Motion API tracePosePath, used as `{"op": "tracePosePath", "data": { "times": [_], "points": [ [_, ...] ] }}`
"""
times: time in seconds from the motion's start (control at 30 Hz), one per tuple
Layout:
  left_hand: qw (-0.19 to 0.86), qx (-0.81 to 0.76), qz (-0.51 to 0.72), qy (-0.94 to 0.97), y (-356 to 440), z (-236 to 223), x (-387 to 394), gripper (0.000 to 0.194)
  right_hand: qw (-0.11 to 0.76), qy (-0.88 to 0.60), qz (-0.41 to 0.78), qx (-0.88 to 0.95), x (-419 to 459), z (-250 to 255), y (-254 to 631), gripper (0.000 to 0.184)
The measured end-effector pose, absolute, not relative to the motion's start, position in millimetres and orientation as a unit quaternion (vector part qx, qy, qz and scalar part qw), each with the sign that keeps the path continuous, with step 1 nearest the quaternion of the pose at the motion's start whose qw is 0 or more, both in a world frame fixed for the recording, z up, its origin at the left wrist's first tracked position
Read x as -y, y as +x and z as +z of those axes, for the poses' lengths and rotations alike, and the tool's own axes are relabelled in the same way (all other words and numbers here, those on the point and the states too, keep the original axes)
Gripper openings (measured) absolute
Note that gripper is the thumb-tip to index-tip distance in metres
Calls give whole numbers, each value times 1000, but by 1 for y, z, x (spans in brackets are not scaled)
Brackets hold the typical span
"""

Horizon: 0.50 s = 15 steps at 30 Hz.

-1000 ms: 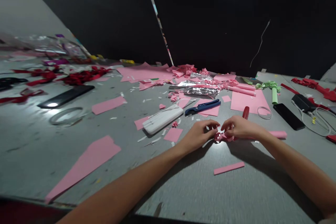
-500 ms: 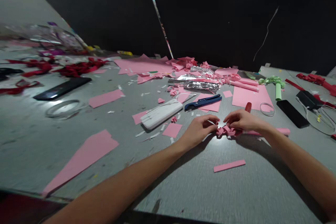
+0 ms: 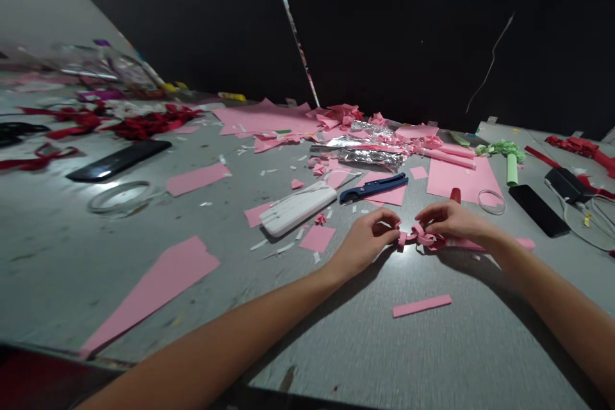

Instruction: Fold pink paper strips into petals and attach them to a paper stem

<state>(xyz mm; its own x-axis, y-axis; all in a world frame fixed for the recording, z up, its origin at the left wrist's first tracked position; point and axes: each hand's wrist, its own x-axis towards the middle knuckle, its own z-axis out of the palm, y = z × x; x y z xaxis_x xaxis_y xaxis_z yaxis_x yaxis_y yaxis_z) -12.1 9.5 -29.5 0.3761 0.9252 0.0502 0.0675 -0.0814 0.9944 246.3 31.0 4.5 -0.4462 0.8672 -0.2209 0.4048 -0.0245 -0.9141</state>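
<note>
A small pink paper chain (image 3: 423, 237), made of looped strips, stretches between my hands just above the grey table (image 3: 336, 346). My left hand (image 3: 369, 238) pinches its left end, thumb against fingertips. My right hand (image 3: 449, 219) has its fingers curled on the right part of the chain; its fingertips partly hide the loops. Below the chain lies a flat pink paper strip (image 3: 423, 305). Under my right hand a rolled pink paper (image 3: 521, 244) shows, and a red object (image 3: 455, 195) pokes out behind it. A blue plier-like stapler (image 3: 373, 188) rests beyond my left hand.
Left of my hands lie a white slab-shaped device (image 3: 298, 208) and a pink paper square (image 3: 318, 239). Crumpled foil (image 3: 369, 150) and pink sheets (image 3: 266, 118) fill the back. Phones (image 3: 538, 210), cables (image 3: 491, 202) and red ribbon-like strips (image 3: 154, 122) lie around the sides.
The bunched chain has been drawn out, so its separate loops now show between my hands. My hands have otherwise barely moved; the whole view has shifted slightly.
</note>
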Motion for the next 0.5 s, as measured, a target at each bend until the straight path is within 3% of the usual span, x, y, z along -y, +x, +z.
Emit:
{"op": "tracePosePath", "data": {
  "times": [0.13, 0.3, 0.5],
  "points": [
    [550, -408, 384, 620, -13, -32, -14, 17, 233, -466, 566, 639, -29, 6, 247, 42],
    [535, -412, 391, 626, -13, -30, -12, 15, 240, -502, 533, 638, -30, 6, 248, 33],
    [442, -402, 392, 699, -10, -27, -2, 8, 224, -506, 513, 656, -22, 10, 239, 35]
  ]
}}
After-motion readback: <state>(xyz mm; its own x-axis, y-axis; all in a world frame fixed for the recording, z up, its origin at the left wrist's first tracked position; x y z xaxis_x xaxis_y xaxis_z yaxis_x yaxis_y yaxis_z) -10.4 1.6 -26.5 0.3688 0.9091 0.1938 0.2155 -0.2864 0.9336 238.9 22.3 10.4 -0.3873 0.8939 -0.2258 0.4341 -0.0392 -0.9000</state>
